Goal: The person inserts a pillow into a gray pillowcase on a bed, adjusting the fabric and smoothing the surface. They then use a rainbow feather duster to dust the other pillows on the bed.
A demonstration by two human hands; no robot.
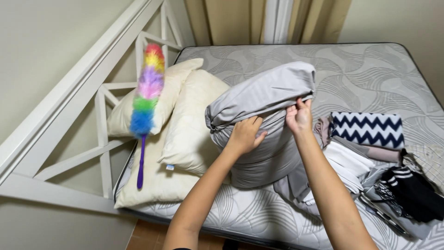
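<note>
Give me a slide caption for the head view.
Both hands work a grey pillowcase on a bare mattress.

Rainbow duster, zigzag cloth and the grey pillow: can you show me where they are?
rainbow duster (147, 90), head view, on the fluffy middle.
zigzag cloth (367, 129), head view, on the middle of its folded top.
grey pillow (263, 95), head view, on the upper part of its cover.

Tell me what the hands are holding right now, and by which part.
Right hand pinches the open edge of the grey pillowcase; left hand presses flat against the pillow's covered middle.
</note>
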